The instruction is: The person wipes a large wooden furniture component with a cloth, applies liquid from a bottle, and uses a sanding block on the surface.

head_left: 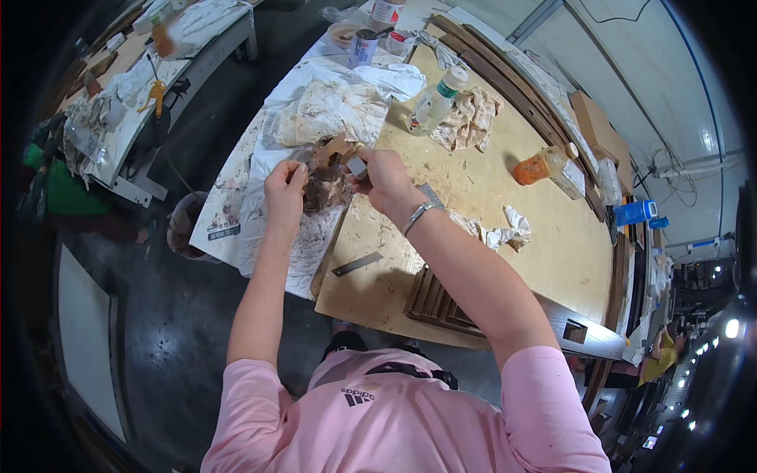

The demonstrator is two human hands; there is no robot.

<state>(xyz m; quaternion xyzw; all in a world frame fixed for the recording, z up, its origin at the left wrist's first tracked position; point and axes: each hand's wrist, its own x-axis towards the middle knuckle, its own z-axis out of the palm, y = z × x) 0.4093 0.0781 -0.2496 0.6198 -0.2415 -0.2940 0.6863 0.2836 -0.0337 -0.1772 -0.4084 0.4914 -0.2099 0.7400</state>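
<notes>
My right hand (384,183), a metal bangle on its wrist, closes on a small flat grey scraper blade (357,167). Just left of it, my left hand (285,189) is in a pinch; whatever its fingertips hold is too small to make out. Between the two hands lies a lumpy brown mass (325,189), dark and smeared, on a stained white plastic sheet (260,162). A crumpled, brown-spotted cloth (331,110) rests just beyond it. Another flat metal scraper (357,264) lies on the wooden board (371,296) nearer to me.
A clear bottle with a green label (434,102) stands by a crumpled stained cloth (471,118). Cans (363,49) are grouped at the far edge. An orange-filled bottle (544,164) lies at right. Dark slatted wood pieces (441,303) sit at the near edge; a bucket (185,225) stands left.
</notes>
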